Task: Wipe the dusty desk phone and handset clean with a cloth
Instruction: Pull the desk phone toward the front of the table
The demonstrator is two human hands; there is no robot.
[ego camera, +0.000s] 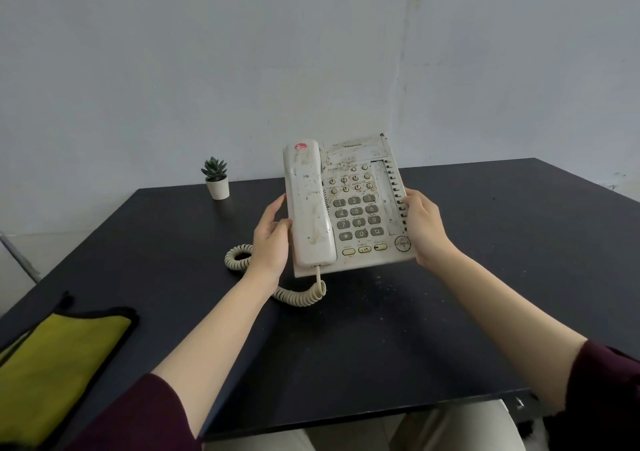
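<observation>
Tilting face-up above the middle of the black desk (485,277), one off-white desk phone (360,208) is held clear of the surface, its far edge raised toward the wall. One handset (310,204) sits in the cradle on the phone's left side, a red sticker near its top end; both are flecked with brownish dirt. The left hand (272,236) grips the phone's left edge, thumb curled against the side of the handset, fingers passing underneath out of sight. The right hand (424,225) grips the right edge beside the column of small dark keys, thumb on the top face, fingers hidden below. One coiled cord (301,294) drops from the handset's near end, loops on the desk under the left wrist and runs to a second coil further left.

Pale specks lie scattered on the desk just below and right of the phone. One yellow cloth (59,353) with a dark border lies flat at the desk's near-left edge — well apart from both hands. One small potted succulent (216,178) in a white pot stands near the far-left corner. Two dark maroon sleeves are pushed up the forearms.
</observation>
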